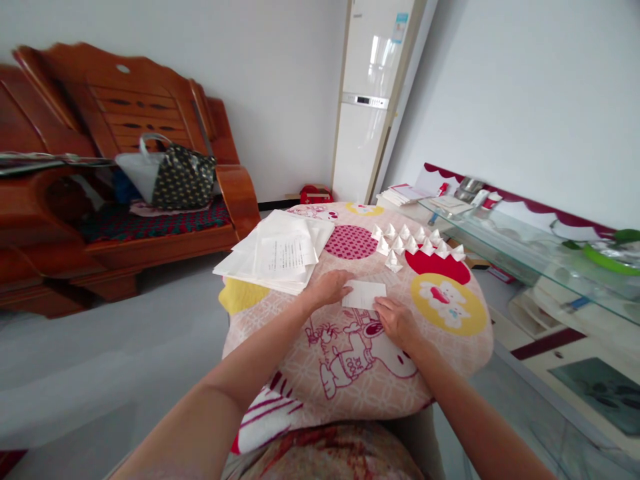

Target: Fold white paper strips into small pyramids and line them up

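A small folded sheet of white paper (364, 295) lies low over the cloth-covered table, between my two hands. My left hand (330, 288) grips its left edge, fingers bent around the side. At the lower right corner, my right hand (397, 323) pinches the paper between thumb and fingers. Beyond it stand several small folded paper boats (393, 261), grouped in rows toward the far right of the table. To the left rests a loose stack of printed sheets (280, 252).
A patterned blanket (300, 347) covers the table. On the right is a glass-topped stand (530, 240) holding papers, cups and a green tray (610, 259). A wooden sofa (150, 100) with bags (184, 179) on it is at left. A tall white air conditioner (363, 133) stands behind.
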The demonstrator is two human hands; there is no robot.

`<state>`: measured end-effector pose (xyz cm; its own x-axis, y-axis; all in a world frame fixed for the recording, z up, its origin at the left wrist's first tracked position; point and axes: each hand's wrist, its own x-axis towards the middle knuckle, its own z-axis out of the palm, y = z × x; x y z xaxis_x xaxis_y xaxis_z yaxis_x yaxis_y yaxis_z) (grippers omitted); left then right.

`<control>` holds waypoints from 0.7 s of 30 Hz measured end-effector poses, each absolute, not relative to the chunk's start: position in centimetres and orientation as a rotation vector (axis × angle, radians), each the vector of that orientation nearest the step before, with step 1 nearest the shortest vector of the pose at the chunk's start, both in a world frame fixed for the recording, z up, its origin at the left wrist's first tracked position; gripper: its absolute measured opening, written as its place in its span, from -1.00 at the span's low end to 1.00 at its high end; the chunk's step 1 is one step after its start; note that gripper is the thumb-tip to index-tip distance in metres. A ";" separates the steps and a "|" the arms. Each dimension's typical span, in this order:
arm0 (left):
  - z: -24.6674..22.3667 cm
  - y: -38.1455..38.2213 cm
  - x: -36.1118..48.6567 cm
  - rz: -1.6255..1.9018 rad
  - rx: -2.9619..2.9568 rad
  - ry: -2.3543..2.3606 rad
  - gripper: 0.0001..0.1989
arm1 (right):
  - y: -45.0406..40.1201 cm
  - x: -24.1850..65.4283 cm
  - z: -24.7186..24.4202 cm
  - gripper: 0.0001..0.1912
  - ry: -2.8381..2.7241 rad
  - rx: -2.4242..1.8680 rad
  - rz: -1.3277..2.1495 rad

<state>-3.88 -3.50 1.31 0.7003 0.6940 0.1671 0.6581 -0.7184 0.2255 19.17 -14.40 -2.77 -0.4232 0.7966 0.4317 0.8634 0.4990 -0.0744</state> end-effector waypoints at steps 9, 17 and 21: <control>1.5 -1.0 -0.4 0.360 2.556 1.064 -0.72 | -13.2 19.9 -2.2 -0.72 -2.433 -1.297 -0.306; 1.1 1.0 -1.0 0.939 1.729 1.065 -0.86 | -8.2 20.8 0.0 -0.72 -1.480 -1.448 0.015; 0.7 0.5 -0.4 1.128 1.417 1.034 -0.86 | -5.8 19.1 0.4 -0.61 -1.106 -1.437 0.696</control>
